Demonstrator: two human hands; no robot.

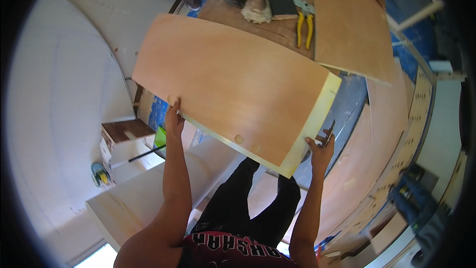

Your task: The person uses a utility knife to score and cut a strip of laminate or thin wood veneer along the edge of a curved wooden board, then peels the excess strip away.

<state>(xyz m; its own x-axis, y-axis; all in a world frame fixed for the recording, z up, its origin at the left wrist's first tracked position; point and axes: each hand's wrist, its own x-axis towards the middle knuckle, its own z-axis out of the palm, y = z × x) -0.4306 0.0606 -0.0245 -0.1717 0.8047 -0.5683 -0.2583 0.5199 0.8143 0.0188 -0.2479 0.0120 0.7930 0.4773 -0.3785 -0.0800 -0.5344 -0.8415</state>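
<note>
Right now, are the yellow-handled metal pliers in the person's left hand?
No, the pliers lie on the brown wooden surface, while the left hand grips the tan wooden panel.

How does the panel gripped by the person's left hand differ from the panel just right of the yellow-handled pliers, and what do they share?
The held panel has a pale yellow border along two edges; the other panel shows none in view. The held panel bears round marks by its near edge; the other panel shows none. Both are flat and tan.
</note>
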